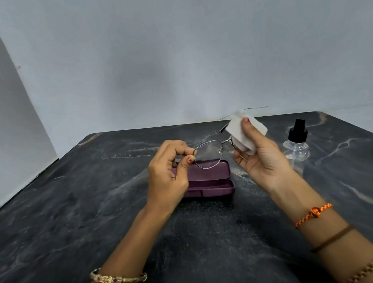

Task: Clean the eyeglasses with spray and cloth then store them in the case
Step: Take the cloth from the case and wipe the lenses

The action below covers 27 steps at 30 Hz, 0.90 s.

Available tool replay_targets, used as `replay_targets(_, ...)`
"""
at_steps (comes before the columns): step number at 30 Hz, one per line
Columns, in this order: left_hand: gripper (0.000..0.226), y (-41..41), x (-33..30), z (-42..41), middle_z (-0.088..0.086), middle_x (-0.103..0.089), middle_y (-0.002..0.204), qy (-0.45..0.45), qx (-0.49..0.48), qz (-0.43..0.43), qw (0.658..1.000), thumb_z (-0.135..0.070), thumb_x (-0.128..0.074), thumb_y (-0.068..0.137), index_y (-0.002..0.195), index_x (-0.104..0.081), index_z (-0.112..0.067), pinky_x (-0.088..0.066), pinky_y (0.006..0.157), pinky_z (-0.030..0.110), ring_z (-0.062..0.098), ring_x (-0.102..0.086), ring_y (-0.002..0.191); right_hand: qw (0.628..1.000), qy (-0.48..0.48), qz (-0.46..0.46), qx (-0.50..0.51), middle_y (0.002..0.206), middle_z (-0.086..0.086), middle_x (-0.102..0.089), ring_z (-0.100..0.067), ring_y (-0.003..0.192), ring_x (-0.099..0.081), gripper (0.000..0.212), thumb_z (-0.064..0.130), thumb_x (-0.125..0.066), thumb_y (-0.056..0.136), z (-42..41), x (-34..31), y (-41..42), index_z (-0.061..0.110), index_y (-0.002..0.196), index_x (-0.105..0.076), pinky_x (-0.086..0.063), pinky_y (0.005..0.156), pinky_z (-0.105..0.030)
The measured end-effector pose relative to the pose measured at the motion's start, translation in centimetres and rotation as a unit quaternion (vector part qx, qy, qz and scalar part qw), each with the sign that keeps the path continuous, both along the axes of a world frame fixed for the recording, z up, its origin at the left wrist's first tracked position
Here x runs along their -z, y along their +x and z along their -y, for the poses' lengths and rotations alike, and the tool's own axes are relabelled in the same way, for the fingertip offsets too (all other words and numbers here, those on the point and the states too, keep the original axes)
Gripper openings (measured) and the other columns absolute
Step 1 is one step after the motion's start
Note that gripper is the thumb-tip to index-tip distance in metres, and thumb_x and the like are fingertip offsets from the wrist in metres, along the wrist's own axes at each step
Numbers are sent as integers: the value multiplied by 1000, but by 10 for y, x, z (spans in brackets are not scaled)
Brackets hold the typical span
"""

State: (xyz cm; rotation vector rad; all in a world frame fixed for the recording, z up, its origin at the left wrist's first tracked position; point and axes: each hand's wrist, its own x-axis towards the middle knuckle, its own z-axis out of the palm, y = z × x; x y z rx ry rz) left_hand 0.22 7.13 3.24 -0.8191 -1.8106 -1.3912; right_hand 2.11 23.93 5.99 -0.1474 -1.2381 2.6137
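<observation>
Thin metal-framed eyeglasses (208,154) are held in the air above the table's middle. My left hand (170,173) pinches the rim of the left lens between thumb and fingers. My right hand (260,154) grips a folded white cloth (246,131) wrapped around the right lens, which the cloth hides. One temple arm sticks out behind the cloth. Right below the glasses, a purple eyeglass case (208,180) lies on the table with its lid up. A small clear spray bottle (297,142) with a black nozzle stands to the right of my right hand.
The dark marble-patterned table (74,224) meets pale grey walls at its far and left edges. Bracelets and threads circle both wrists.
</observation>
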Motion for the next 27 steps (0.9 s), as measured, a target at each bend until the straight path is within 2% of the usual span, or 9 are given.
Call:
replay_targets(2,8,0,1,-1,-9,-55,83,0,-2,-2,1000,-2,-56,77,80,-63,-4,-47,72,16,1,-53,81,1000,13,0,4,54,8,-70,-4,50,-64,11,20,-65,78,1,1,0,16,86,-59,-49,45,-15)
replay_targets(7,11,-1,-2,3,-6,-55,82,21,-6,3,1000,1,-54,77,81,-62,-6,-44,69,9,-4,-53,79,995,88,-36,-29,59,8,-72,-2,56,-67,15,9,-66,69,-1,0,2,15,81,-61,-49,46,-13)
replay_targets(12,15,-2,-8,7,-9,-54,82,51,-12,12,999,-2,-54,77,83,-61,-14,-44,64,10,-3,-52,76,981,186,-31,-49,58,7,-72,0,55,-66,22,18,-71,53,-8,-3,5,13,74,-66,-47,44,-12)
replay_targets(15,19,-3,-8,7,-9,-55,82,54,-9,24,998,2,-56,78,81,-60,-15,-44,64,11,-3,-52,75,977,212,-9,-31,57,7,-72,0,53,-65,23,22,-74,48,-10,-3,3,15,69,-67,-47,44,-10)
replay_targets(18,23,-5,-8,8,-9,-55,82,60,-11,34,998,6,-56,79,82,-60,-16,-45,65,13,-2,-53,75,987,156,2,-24,57,6,-72,-3,55,-65,25,18,-74,52,-11,-2,1,13,76,-65,-47,44,-11)
replay_targets(22,19,-5,-6,7,-9,-55,82,56,-7,28,998,4,-56,78,82,-61,-14,-44,65,8,-6,-53,77,1000,-4,19,4,57,4,-71,-11,65,-63,7,14,-66,77,-11,-2,-1,14,81,-59,-47,44,-13)
replay_targets(24,13,-3,-4,5,-8,-55,82,40,8,26,999,3,-56,77,80,-62,-8,-43,66,9,-4,-54,78,999,-48,18,5,59,0,-71,-12,59,-66,6,17,-64,80,-8,-2,-1,14,81,-59,-46,43,-14)
replay_targets(27,8,-1,0,0,-8,-55,82,14,10,16,1000,3,-57,76,79,-63,-3,-41,67,8,-3,-52,79,998,-53,16,1,59,0,-71,-10,50,-66,7,17,-64,81,-4,-1,0,14,82,-58,-46,43,-14)
